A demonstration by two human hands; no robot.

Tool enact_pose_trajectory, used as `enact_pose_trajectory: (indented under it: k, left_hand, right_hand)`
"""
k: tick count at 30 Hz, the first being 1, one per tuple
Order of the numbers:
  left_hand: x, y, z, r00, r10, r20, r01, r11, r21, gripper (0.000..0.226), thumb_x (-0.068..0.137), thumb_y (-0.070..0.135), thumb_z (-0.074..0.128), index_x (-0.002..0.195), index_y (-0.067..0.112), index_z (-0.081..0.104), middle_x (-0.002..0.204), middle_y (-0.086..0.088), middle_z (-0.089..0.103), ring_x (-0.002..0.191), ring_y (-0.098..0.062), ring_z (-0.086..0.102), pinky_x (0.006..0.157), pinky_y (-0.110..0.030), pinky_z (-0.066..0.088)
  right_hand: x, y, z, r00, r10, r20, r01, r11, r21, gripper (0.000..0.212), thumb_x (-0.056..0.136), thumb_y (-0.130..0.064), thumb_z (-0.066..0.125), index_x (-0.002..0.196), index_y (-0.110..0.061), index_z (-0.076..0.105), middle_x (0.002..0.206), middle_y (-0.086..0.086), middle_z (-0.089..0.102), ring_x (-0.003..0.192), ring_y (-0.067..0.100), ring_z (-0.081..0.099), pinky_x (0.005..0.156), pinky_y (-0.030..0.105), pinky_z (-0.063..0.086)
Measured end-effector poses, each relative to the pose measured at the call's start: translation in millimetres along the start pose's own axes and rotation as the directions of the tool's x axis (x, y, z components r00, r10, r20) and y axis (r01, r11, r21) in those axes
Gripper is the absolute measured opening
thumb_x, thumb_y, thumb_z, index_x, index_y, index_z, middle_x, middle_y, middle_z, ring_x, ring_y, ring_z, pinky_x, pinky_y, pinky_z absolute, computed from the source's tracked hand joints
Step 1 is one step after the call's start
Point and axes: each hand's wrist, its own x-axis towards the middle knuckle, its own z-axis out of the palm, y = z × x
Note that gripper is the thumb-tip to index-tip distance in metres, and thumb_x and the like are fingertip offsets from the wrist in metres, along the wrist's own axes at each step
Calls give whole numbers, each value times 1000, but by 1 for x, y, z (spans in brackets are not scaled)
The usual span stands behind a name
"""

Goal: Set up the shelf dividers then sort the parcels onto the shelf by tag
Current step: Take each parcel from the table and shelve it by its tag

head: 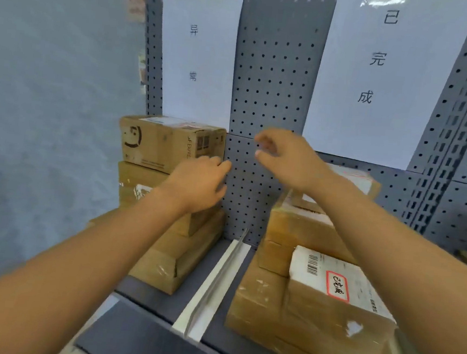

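My left hand [198, 182] rests on the left parcel stack [170, 143]; my blurred right hand [282, 155] seems empty, fingers loosely curled. The cartons look stiff, moderately heavy, tape-slick; I'd grip opposite side faces.

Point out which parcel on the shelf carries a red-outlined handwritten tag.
It is the front parcel right of the divider, topped by a white label with a barcode. The left stack's top box shows a printed smiley instead.
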Motion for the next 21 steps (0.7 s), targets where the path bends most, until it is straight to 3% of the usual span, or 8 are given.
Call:
enact_pose_trajectory:
  k: [2,4,9,13,18,21]
  left_hand:
    - [-29,-10,-14,997,-70,14,69,996,47,22,96,35,49,106,15,48,94,-4,56,82,-26,56,61,-36,45]
    - [-66,-18,-24,982,-174,76,167,982,87,30,96,35,49,119,15,51,104,-7,60,89,-29,59,64,-36,44]
    - [-175,-26,-43,876,-411,252,345,899,268,41,97,35,46,135,18,46,120,-6,58,106,-30,58,76,-37,45]
    - [-258,-31,-70,777,-545,316,427,824,371,40,99,33,44,136,17,45,121,-7,58,108,-30,58,76,-36,43]
    - [-345,-48,-123,675,-682,280,530,713,459,35,97,30,46,128,16,49,114,-7,59,103,-30,59,77,-37,49]
    - [-394,-65,-149,632,-736,241,578,656,485,34,96,29,47,127,16,51,116,-6,60,102,-28,60,70,-34,42]
  right_hand:
    - [-2,-25,30,982,-126,144,133,990,-44,39,100,-27,52,137,-17,53,130,7,57,117,23,55,98,37,45]
    - [-8,-44,58,938,-223,264,261,958,-119,42,99,-30,52,139,-18,50,127,8,55,114,26,54,92,39,45]
    - [-40,-91,122,838,-351,417,433,894,-117,53,97,-35,52,147,-19,41,137,10,52,122,32,50,94,41,45]
    - [-62,-145,156,753,-476,454,552,833,-42,50,97,-27,51,145,-16,42,137,10,51,120,32,50,93,41,46]
    - [-77,-231,181,695,-604,389,664,748,-24,46,97,-29,48,142,-18,45,129,6,56,118,29,54,85,34,43]
    - [-85,-282,198,666,-617,419,663,747,45,53,99,-29,49,149,-18,37,134,7,53,123,28,50,95,38,43]
